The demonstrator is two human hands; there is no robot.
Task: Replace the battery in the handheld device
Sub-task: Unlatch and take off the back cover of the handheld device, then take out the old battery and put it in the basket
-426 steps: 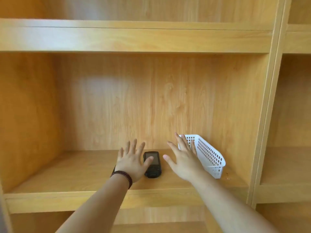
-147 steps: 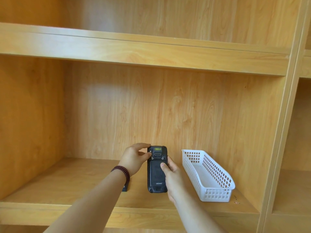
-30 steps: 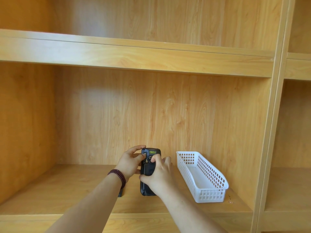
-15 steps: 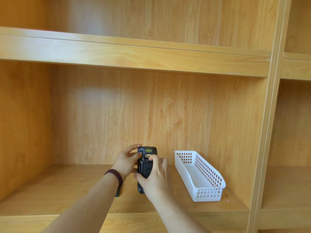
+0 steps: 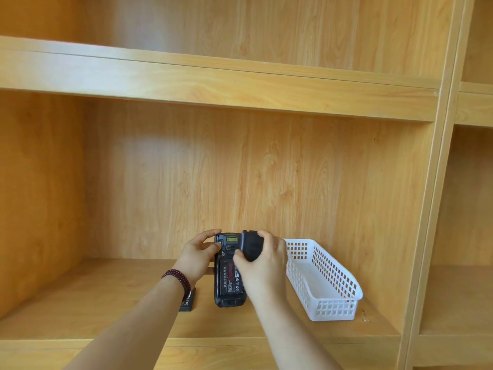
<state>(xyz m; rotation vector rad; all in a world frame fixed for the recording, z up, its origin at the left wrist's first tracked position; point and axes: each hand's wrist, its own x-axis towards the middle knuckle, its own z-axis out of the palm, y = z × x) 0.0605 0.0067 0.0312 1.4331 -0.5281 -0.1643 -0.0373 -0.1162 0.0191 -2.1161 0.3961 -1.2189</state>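
Note:
A black handheld device is held upright with its back towards me, its lower end near the wooden shelf. Its battery compartment is uncovered and a black battery with a label sits inside. My left hand grips the device's upper left side. My right hand grips the removed black back cover, lifted off to the right of the device's top. A second black battery lies on the shelf, partly hidden by my left wrist.
A white perforated plastic basket stands on the shelf right of my hands, with nothing visible inside. A higher shelf board runs overhead. An upright post bounds the compartment on the right.
My right hand has pulled the back cover off the device and lifted it to the upper right, exposing the battery inside. My left hand kept its grip.

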